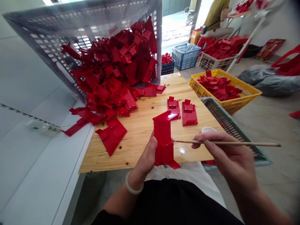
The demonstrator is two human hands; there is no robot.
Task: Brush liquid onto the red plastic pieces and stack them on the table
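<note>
My left hand (148, 153) grips a red plastic part (162, 134) with angled flaps, holding it upright above the table's front edge. In my right hand (231, 156) is a thin wooden paintbrush (246, 143), pinched between thumb and fingers and lying nearly level. Its tip meets the right side of the red part near a small pin at the fold; whether it touches cannot be made out. Two similar red parts (189, 114) lie flat beyond my hands. Partly behind my right hand sits a small white dish (208, 129).
On the wooden table (145, 120), a tipped grey crate (158, 40) spills a heap of red parts (112, 68). A yellow crate (248, 90) and a dark green crate (217, 112) stand to the right. Farther back, a person (217, 15) sits near more crates.
</note>
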